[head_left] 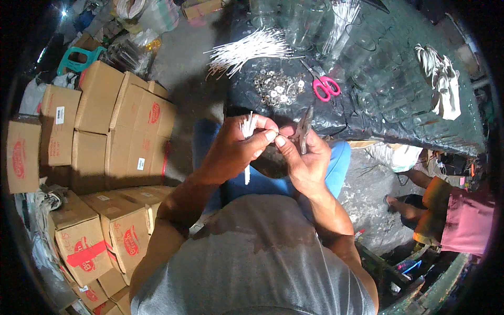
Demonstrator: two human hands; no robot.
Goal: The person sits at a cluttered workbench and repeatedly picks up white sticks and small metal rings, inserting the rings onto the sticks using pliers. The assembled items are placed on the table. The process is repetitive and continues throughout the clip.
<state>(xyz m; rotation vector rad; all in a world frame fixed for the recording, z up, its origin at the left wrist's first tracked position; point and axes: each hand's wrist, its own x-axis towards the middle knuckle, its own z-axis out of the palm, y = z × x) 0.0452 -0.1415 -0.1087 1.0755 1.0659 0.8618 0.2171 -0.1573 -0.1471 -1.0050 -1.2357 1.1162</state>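
My left hand (pixel 237 146) is closed around a small bundle of white wicks (pixel 247 170), which stick out above and below the fingers. A grey metal tool that looks like pliers (pixel 303 128) is held in my right hand (pixel 308 163). Between the hands, the thumbs and fingertips meet in a pinch; the small piece there is mostly hidden. On the dark table (pixel 336 118) beyond lie a loose pile of small metal discs (pixel 275 89), scissors with pink handles (pixel 326 88) and a large heap of white wicks (pixel 252 50).
Clear glass jars (pixel 307 26) crowd the far and right part of the table, with another wick bundle (pixel 342 21) among them. White cloth gloves (pixel 443 89) lie at its right. Cardboard boxes (pixel 139 113) are stacked on my left. Another person (pixel 462 218) is at the right edge.
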